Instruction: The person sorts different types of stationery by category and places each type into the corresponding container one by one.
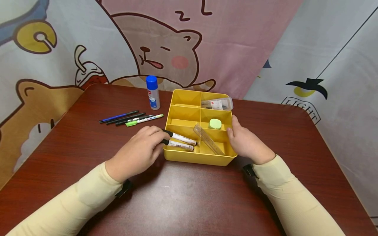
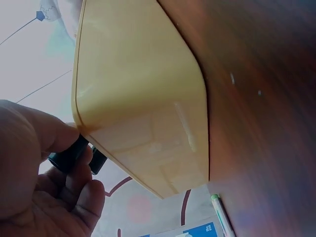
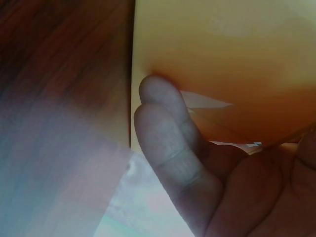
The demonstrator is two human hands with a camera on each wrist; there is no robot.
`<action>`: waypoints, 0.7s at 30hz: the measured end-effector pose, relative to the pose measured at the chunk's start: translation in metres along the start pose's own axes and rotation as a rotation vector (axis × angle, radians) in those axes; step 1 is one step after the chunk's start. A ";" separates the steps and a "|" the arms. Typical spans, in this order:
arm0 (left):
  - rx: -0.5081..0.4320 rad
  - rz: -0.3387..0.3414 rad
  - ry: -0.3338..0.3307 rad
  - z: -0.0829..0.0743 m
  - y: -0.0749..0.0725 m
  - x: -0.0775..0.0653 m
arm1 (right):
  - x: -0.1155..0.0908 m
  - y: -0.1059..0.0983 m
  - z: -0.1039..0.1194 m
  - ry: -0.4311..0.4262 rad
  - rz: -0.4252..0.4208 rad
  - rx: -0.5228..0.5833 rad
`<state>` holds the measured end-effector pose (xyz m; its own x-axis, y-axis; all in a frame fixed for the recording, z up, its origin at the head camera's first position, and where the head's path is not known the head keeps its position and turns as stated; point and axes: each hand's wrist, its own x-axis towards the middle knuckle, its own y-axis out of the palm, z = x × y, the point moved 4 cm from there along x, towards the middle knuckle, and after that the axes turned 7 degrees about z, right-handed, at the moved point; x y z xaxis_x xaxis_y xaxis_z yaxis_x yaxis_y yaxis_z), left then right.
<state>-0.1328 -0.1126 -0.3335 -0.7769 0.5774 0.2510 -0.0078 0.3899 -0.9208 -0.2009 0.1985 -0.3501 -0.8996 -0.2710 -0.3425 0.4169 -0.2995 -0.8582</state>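
A yellow divided storage box (image 1: pixel 200 159) stands on the table. My left hand (image 1: pixel 141 149) is at its left front corner, pinching the black cap of a whiteboard marker (image 1: pixel 180 145) between thumb and fingers. A second whiteboard marker (image 1: pixel 184 139) lies beside it in the front left compartment; both black caps stick out over the rim. My right hand (image 1: pixel 248 141) holds the box's right wall, its thumb at the rim and its fingers (image 3: pixel 165 133) against the outside. Inside the box are a clear ruler (image 1: pixel 209 140), a light green rounded item (image 1: pixel 215 124) and a clear plastic case (image 1: pixel 217 104).
Left of the box lie several pens (image 1: pixel 127 118), blue, black and one with a green end (image 1: pixel 144 120). A glue stick (image 1: pixel 153 93) with a blue cap stands upright behind them. A printed cloth (image 1: pixel 236 42) hangs behind the brown table (image 1: pixel 183 200).
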 end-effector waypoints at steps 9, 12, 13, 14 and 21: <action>-0.009 -0.019 -0.004 0.002 -0.001 0.005 | 0.000 0.000 0.000 0.004 0.010 0.000; -0.010 -0.022 -0.011 0.002 -0.001 0.007 | -0.001 0.000 0.000 0.004 0.009 -0.002; -0.012 -0.023 -0.017 0.002 0.000 0.008 | -0.001 0.000 0.000 0.004 0.009 -0.002; -0.015 -0.022 -0.021 0.003 0.000 0.009 | -0.001 0.000 0.000 0.004 0.008 0.000; -0.043 -0.063 -0.084 0.004 0.000 0.017 | -0.001 0.001 0.000 -0.008 -0.007 0.009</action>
<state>-0.1486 -0.1057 -0.3308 -0.8258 0.4893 0.2805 -0.0327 0.4550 -0.8899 -0.1994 0.1986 -0.3503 -0.9015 -0.2766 -0.3330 0.4116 -0.3095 -0.8572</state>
